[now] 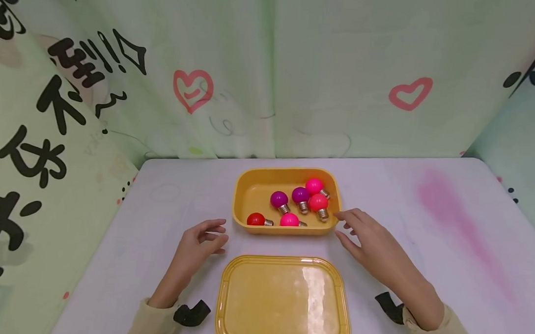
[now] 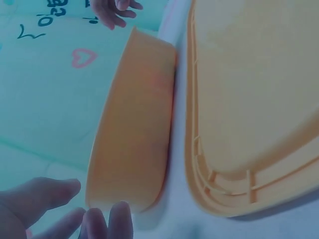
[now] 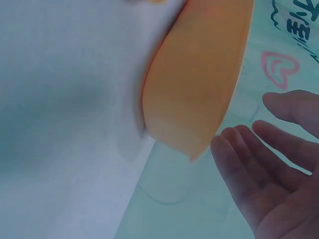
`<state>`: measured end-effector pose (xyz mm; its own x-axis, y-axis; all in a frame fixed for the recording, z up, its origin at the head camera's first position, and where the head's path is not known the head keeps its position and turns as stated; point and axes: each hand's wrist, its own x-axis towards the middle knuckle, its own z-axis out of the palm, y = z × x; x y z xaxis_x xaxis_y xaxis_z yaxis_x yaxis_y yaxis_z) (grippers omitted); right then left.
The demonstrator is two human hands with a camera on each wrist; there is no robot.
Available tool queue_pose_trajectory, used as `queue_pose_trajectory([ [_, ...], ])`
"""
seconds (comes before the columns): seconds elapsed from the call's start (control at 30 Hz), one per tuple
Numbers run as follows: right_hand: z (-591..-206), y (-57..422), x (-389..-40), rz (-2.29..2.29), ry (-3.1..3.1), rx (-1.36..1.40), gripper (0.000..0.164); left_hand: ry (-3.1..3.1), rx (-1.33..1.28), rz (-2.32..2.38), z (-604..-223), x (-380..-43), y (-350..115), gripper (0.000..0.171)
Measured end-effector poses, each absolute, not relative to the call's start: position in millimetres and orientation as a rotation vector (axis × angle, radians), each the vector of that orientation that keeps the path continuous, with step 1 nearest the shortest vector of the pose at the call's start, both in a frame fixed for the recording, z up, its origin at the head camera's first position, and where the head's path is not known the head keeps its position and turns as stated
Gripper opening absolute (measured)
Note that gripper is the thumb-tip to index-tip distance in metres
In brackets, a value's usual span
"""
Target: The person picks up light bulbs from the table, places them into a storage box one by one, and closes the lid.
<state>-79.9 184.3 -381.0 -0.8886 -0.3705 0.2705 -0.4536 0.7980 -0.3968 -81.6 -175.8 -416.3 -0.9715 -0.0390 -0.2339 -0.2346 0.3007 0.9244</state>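
A yellow plastic box [image 1: 254,186] holds several small light bulbs with metal screw bases. Among them are a purple bulb [image 1: 278,199], a pink bulb [image 1: 289,220] and a red bulb [image 1: 256,219]. Just off the box's left front corner is my left hand [image 1: 200,246], fingers loosely bent with nothing between them. My right hand [image 1: 371,242] is at the right end of the box, its fingers relaxed and its fingertips close to the wall [image 3: 194,89]; whether they touch it I cannot tell. Nearer me lies a flat yellow lid [image 1: 267,299] with a raised rim.
Box and lid rest on a white table [image 1: 173,198] with a pink stain [image 1: 460,218] on its right. A pale green curtain [image 1: 332,81] with hearts and black lettering hangs behind and along the left. Black straps [image 1: 192,313] show at both wrists.
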Motion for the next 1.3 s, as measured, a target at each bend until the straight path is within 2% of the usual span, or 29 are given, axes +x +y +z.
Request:
queue_pose_trajectory([
  [0.23, -387.7, 189.3, -68.3, 0.918, -2.887, 0.561, 0.034, 2.403, -0.271, 1.699, -418.0, -69.6, -176.9, 0.038],
  [0.57, -398.6, 198.0, -58.3, 1.204, -3.088, 0.5, 0.041, 2.368, -0.296, 1.645, -421.1, -53.6, -176.3, 0.034],
  [0.83, -406.2, 207.5, -50.3, 1.659, -3.106, 0.58, 0.045, 2.325, -0.3, 1.591, -418.2, -44.1, -181.6, 0.039],
  [1.3, -415.9, 205.6, -40.9, 1.731, -3.152, 0.518, 0.045, 2.321, -0.269, 1.527, -427.5, -38.1, -187.7, 0.037],
])
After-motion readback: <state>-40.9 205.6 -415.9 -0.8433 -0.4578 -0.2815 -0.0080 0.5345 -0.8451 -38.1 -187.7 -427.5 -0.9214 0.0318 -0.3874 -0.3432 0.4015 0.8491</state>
